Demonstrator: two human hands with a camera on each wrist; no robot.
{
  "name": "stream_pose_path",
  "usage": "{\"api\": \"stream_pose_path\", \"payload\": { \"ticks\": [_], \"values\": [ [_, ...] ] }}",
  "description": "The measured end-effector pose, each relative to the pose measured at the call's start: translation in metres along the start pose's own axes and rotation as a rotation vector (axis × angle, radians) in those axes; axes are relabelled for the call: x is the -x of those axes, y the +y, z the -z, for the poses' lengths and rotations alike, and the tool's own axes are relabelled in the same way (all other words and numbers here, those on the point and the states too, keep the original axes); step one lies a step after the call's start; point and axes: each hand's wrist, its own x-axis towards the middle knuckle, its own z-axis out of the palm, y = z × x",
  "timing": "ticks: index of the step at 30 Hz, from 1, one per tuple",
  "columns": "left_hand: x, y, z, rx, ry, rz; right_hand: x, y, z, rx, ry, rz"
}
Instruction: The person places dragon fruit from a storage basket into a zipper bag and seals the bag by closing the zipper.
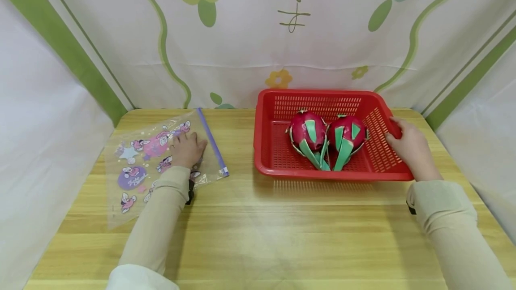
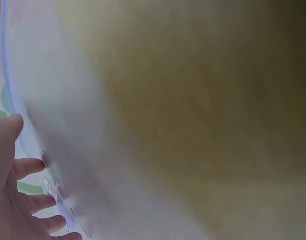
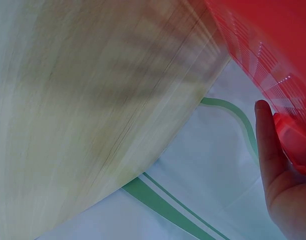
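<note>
- The red basket (image 1: 322, 174) is standing on the wooden table (image 1: 262, 236) and is serving as landmark here; whether its base is lying fully flat, the pictures are not showing clearly.
- Two dragon fruits (image 1: 306, 133) (image 1: 347, 134) are sitting side by side inside the basket, their green leafy ends pointing toward its near wall.
- A clear printed zip bag (image 1: 153, 147) is lying flat to the left of the basket, well apart from it, its purple zip strip (image 1: 212, 142) facing the basket.
- As for progress, both fruits are resting in the basket and none is showing in the bag, so that much is looking settled; whether the handling is just starting or nearly finishing, I cannot tell.
- What is left is also remaining uncertain: the bag is looking unfilled, and whether its zip is sealing it, I cannot make out.
- The left hand (image 1: 187, 149) is resting on the bag, left of the basket, palm downward, its fingers spreading loosely with a slight bend and apparently not pinching.
- The right hand (image 1: 413, 147) is gripping the rim at the basket's right end, the forearm reaching up from the near right of the basket.
</note>
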Motion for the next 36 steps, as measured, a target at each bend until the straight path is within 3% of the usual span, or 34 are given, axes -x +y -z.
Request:
{"api": "stream_pose_path", "payload": {
  "ticks": [17,28,36],
  "values": [
    [-0.0067,-0.0068,-0.0024,0.023,-0.086,-0.065,0.0008,-0.0008,0.0012,-0.005,-0.006,0.001],
    [-0.0046,-0.0063,-0.0001,0.020,-0.092,-0.130,0.0011,-0.0027,0.0004,-0.004,-0.015,-0.011],
    [-0.0010,-0.0017,0.0051,0.016,-0.146,-0.158,0.0013,-0.0016,0.0003,-0.007,-0.005,-0.002]
  ]
}}
